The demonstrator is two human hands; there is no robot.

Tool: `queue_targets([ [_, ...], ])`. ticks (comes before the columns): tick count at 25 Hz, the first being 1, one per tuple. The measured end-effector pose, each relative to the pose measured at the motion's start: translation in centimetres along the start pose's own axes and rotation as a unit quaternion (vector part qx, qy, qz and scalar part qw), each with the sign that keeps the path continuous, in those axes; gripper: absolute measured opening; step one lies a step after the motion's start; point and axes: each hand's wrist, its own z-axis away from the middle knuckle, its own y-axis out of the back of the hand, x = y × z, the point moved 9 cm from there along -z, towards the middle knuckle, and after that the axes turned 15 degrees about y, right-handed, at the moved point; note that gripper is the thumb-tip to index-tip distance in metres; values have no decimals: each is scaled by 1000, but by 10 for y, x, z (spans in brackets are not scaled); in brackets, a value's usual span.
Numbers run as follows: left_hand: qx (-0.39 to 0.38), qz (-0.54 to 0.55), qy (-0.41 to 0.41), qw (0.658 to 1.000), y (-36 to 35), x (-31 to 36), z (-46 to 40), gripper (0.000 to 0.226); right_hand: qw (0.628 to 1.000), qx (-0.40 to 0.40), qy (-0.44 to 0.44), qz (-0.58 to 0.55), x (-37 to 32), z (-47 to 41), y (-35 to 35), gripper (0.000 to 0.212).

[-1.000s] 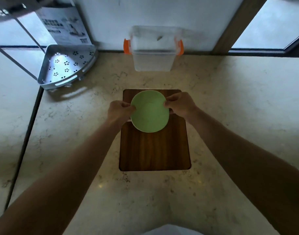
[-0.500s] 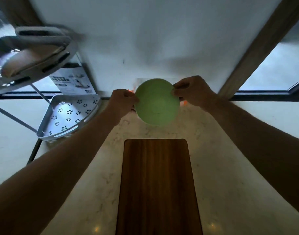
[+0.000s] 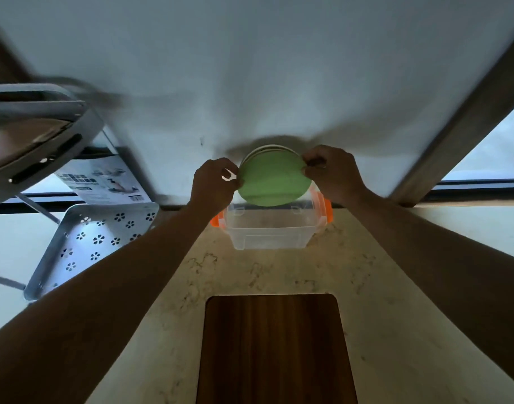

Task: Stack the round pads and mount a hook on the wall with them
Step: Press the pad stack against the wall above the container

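The wall (image 3: 279, 68) fills the upper view, and the stack of round pads (image 3: 274, 179) is held up just in front of it, above the clear box (image 3: 268, 231) with orange clips that stands at the back of the bench (image 3: 395, 287). Whether the stack touches the wall I cannot tell. At least 2 paler rims show behind the green face. The left hand (image 3: 213, 182) pinches the stack's left edge, fingers closed on it, with a small white hook (image 3: 229, 177) caught between them. The right hand (image 3: 334, 173) pinches the right edge the same way.

The likely faults: the pads may slide out of line under an edge-only pinch, so the stack presses on crooked; the hook is small and shares a hand with the pads, so it may slip and drop into the box or onto the bench.

Compared with 0.5 s ago, the stack sits higher and nearer the wall, the view has tilted upward, the box is now uncovered below, and less of the wooden board (image 3: 274, 348) shows.
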Motion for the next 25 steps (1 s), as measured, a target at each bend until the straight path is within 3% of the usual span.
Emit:
queue_targets([
  [6,48,-5,17,999,-25,-21,-15,19,997,13,65,46,19,5,-24,21],
  [25,120,-67,-24,990,-43,-30,-19,18,987,50,20,150,51,20,-44,22],
])
